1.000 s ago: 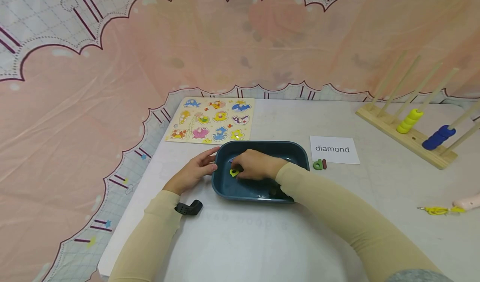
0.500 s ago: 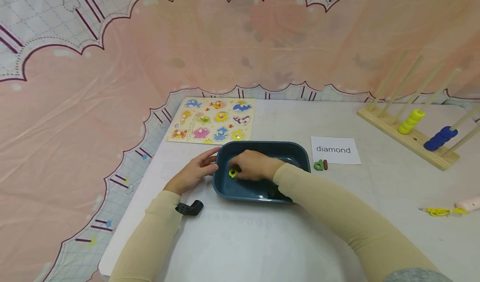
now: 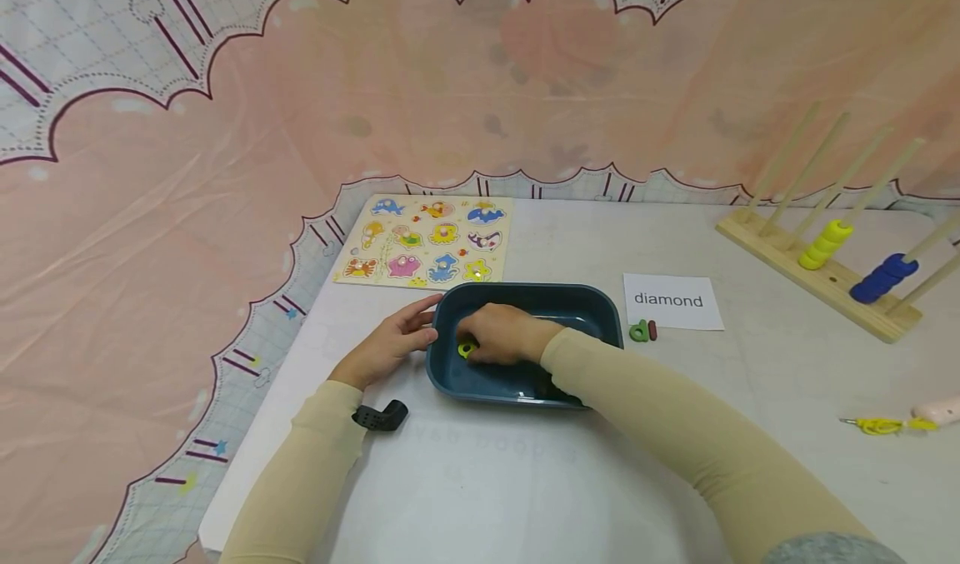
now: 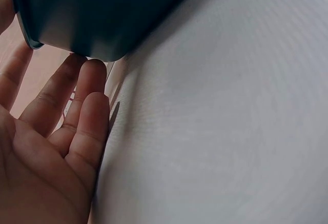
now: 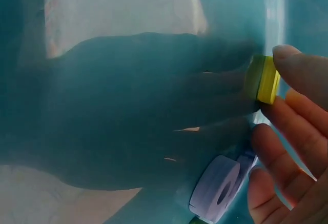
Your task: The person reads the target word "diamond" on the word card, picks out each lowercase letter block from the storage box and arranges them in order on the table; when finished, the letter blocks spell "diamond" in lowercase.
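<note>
- Inside the blue tray [image 3: 480,386], near its left end, a yellow piece [image 5: 268,80] sits between the thumb and fingertip of the right hand [image 3: 502,333], the nearer of the hands; its long axis cannot be told.
- Outside the tray's left end, the left hand [image 3: 386,343] lies loosely open, fingertips touching the wall, gripping nothing.
- Also in the tray: a purple piece [image 5: 212,187], below the right hand's fingers in the wrist view.

This is looking like a children's play space: a peach, scallop-patterned cloth [image 3: 480,97] is hanging behind the white tabletop [image 3: 480,497], a rectangular cream sea-animal puzzle [image 3: 424,252] is lying by its far left corner, and a pale wooden bead rack [image 3: 836,284] is standing near its far right corner.
</note>
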A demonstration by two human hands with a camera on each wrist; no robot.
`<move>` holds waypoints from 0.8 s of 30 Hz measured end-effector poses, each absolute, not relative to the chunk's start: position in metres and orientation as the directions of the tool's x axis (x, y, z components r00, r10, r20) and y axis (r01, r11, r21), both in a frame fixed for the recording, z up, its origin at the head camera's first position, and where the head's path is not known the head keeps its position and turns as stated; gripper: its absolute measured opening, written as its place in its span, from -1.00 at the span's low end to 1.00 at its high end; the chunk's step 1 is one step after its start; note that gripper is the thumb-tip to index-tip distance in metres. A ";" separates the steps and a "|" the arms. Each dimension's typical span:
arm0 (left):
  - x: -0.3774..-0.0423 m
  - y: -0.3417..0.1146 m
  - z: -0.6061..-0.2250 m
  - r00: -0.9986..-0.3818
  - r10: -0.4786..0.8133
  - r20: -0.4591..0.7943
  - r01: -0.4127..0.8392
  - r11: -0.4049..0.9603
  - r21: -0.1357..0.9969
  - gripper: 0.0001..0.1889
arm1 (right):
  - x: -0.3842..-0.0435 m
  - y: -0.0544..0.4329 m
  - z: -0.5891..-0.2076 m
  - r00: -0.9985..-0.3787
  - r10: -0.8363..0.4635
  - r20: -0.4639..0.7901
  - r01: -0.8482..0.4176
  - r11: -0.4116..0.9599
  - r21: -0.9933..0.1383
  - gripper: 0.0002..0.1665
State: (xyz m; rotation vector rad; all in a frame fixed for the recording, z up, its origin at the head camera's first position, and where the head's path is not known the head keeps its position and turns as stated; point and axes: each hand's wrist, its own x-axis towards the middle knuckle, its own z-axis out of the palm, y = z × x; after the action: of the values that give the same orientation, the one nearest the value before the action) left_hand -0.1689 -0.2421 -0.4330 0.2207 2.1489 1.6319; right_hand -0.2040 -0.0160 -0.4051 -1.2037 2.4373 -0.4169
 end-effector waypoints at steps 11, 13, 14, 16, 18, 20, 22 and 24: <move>-0.167 -0.242 -0.432 -0.897 0.366 -0.246 -0.135 0.304 0.943 -0.30 | -0.200 -0.019 -0.404 -0.570 -0.797 -0.200 -0.693 0.597 -0.403 -0.64; -0.167 -0.242 -0.432 -0.896 0.371 -0.244 -0.134 0.299 0.945 -0.30 | -0.200 -0.019 -0.404 -0.571 -0.797 -0.196 -0.695 0.597 -0.400 -0.64; -0.167 -0.242 -0.432 -0.896 0.373 -0.243 -0.133 0.296 0.946 -0.30 | -0.200 -0.019 -0.404 -0.572 -0.796 -0.195 -0.697 0.598 -0.396 -0.63; -0.167 -0.242 -0.432 -0.895 0.377 -0.239 -0.131 0.290 0.948 -0.30 | -0.200 -0.020 -0.404 -0.578 -0.793 -0.192 -0.698 0.603 -0.386 -0.63; -0.167 -0.242 -0.432 -0.895 0.377 -0.238 -0.131 0.289 0.948 -0.30 | -0.200 -0.021 -0.404 -0.586 -0.788 -0.190 -0.697 0.609 -0.379 -0.64; -0.168 -0.242 -0.432 -0.895 0.375 -0.240 -0.132 0.289 0.948 -0.30 | -0.200 -0.021 -0.404 -0.591 -0.784 -0.192 -0.693 0.615 -0.376 -0.65; -0.168 -0.242 -0.432 -0.895 0.375 -0.242 -0.134 0.290 0.948 -0.30 | -0.199 -0.021 -0.404 -0.593 -0.781 -0.195 -0.689 0.618 -0.379 -0.66; -0.167 -0.242 -0.432 -0.894 0.377 -0.243 -0.135 0.291 0.947 -0.30 | -0.199 -0.021 -0.405 -0.590 -0.783 -0.199 -0.688 0.616 -0.384 -0.66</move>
State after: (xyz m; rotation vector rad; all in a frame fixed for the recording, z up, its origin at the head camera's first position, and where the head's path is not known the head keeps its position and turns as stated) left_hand -0.1671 -0.2415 -0.4322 0.2167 2.1433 1.6355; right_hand -0.1992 -0.0209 -0.4046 -1.1808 2.4954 -0.3803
